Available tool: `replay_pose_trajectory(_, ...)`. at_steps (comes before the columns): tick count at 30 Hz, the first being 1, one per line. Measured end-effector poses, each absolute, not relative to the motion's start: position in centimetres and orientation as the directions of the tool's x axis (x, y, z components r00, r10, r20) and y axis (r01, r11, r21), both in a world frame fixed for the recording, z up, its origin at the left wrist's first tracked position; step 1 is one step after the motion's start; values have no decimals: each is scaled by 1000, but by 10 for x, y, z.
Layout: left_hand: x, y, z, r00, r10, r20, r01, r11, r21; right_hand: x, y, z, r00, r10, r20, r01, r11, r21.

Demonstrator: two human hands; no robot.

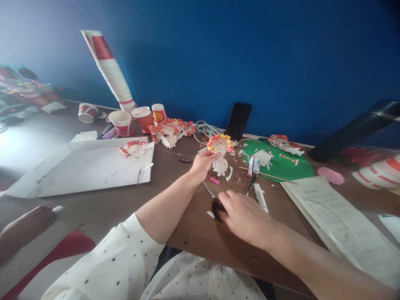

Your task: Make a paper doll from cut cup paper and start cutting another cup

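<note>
In the head view my left hand pinches a white paper doll at its side. The doll has a drawn face and a rim of red and yellow paper curls for hair. My right hand is closed round the dark handles of a pair of scissors, whose blades point up and left over the brown table. A small pink cap lies just beyond the blades. White paper scraps are strewn around the doll, and a white tube lies right of my right hand.
Paper cups and more curly-haired dolls stand at the back left. A phone leans on the blue wall. Markers lie by a green sheet. Printed papers lie right. Another person's hand is at far left.
</note>
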State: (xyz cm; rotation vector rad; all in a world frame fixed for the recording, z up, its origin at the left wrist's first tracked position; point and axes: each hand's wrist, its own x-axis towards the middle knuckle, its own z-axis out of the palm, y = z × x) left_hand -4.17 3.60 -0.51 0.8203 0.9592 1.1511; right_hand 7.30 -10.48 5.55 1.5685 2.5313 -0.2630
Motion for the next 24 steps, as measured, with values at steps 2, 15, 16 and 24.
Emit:
replay_pose_trajectory(2,-42,36,-5,124,976,-180,-369,214,904,72,-101,54,-436,871,-225,896,442,-25)
replay_pose_trajectory(15,-50,44,-2,125,971,-202,-598,237,766,125,-94,61,-402,890,-217,822,246,-513)
replay_pose_trajectory(16,-50,44,-2,129,972,-198,-614,235,753,131,-93,59,-387,896,-217,772,187,-607)
replay_pose_trajectory(24,-49,44,-1,160,966,-204,-627,259,735,149,-64,53,-225,970,-87,425,17,-905)
